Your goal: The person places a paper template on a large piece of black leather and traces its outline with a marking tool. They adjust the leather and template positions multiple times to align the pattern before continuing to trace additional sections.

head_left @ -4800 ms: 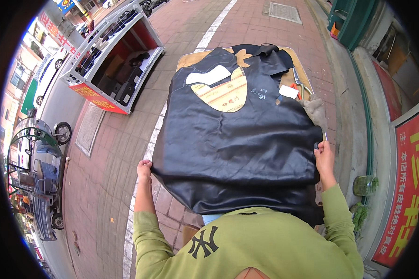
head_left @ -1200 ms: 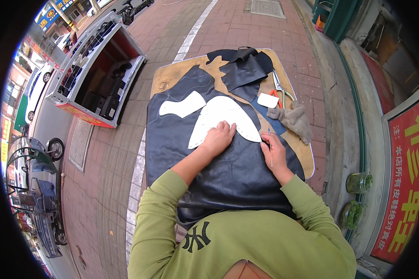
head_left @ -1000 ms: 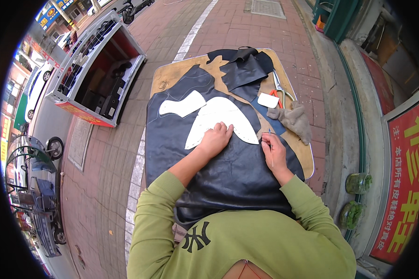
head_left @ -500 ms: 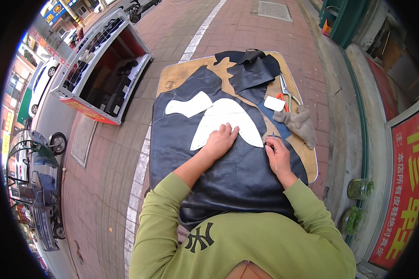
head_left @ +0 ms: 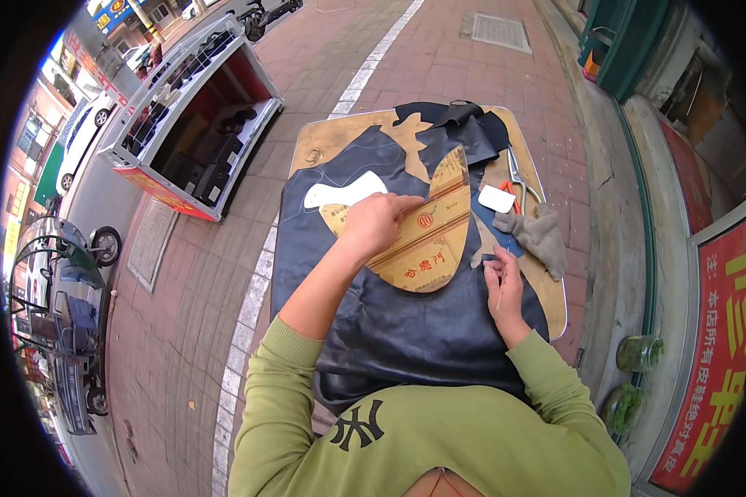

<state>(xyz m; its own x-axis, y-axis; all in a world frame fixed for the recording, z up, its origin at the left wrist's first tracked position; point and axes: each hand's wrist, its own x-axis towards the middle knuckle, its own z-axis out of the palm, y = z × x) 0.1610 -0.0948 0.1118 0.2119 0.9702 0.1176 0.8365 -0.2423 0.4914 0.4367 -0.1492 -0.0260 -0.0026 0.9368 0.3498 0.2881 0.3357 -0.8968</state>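
My left hand is closed at the upper left part of a large curved cardboard template, its index finger stretched across the surface. The template's printed yellow-brown side faces up. A smaller white template lies just beyond, partly behind the hand. Underneath spreads a big sheet of black leather, with thin pale outlines on its far left part. My right hand is closed round a slim pen, mostly hidden by the fingers, near the leather's right side.
Scissors, an orange-handled tool, a white block and a grey cloth lie at the wooden table's right. Black leather scraps sit at its far end. A display cabinet stands left on the pavement.
The large template has been turned over, from its white side to its printed side, and rotated. My left hand has moved up and left; my right hand has shifted slightly right.
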